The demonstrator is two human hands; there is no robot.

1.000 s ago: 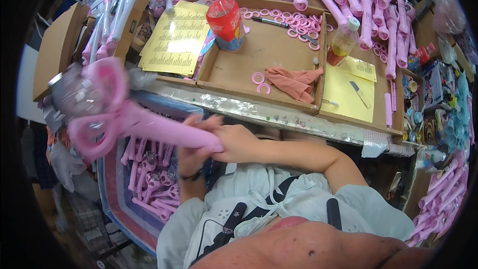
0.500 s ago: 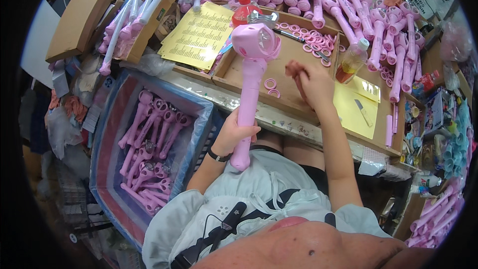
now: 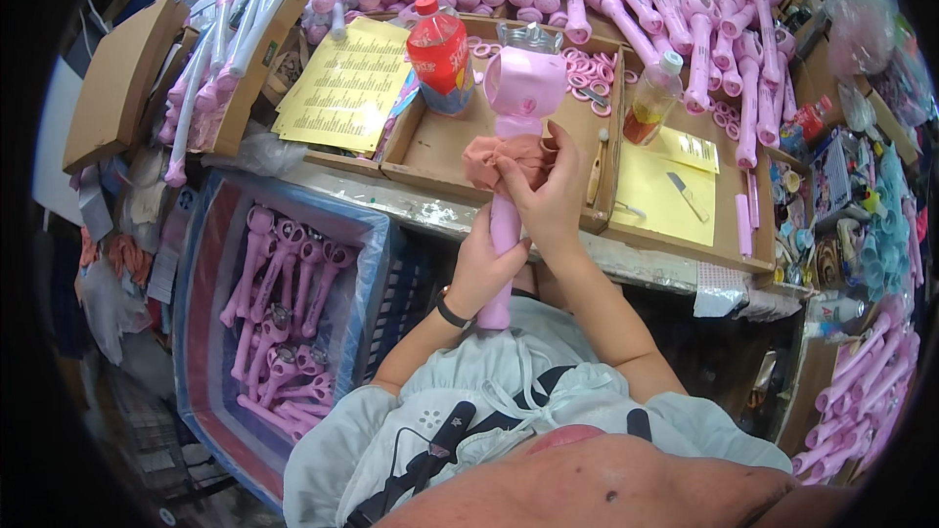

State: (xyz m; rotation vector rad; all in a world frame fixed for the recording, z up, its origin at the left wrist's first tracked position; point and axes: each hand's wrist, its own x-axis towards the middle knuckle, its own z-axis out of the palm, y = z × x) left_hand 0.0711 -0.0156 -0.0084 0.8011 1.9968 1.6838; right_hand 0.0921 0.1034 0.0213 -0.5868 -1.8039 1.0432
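Observation:
Upright in front of me stands a pink toy wand [image 3: 526, 88] with a thick ring-shaped head and a silver crown [image 3: 530, 36] on top. My left hand [image 3: 479, 259] is wrapped round its lower handle. Higher up, my right hand [image 3: 550, 198] pinches a bunched peach-coloured cloth [image 3: 504, 162] against the wand's neck, just below the head. The cloth hides that stretch of the wand. Behind the wand is a shallow cardboard tray [image 3: 435, 154] holding small pink rings [image 3: 590, 66] and a red-capped drink bottle [image 3: 440, 59].
At left, a blue-rimmed lined crate [image 3: 342, 198] holds several pink wands [image 3: 284, 264]. More wands [image 3: 699, 34] pile up at the back right. A yellow sheet [image 3: 675, 200] with a knife [image 3: 688, 198] lies right, near a clear bottle [image 3: 653, 98]. Printed yellow sheets [image 3: 347, 83] lie left.
My right hand has moved left from over the tray to the wand, where the cloth now wraps its neck. The wand's head has turned. The view has shifted slightly.

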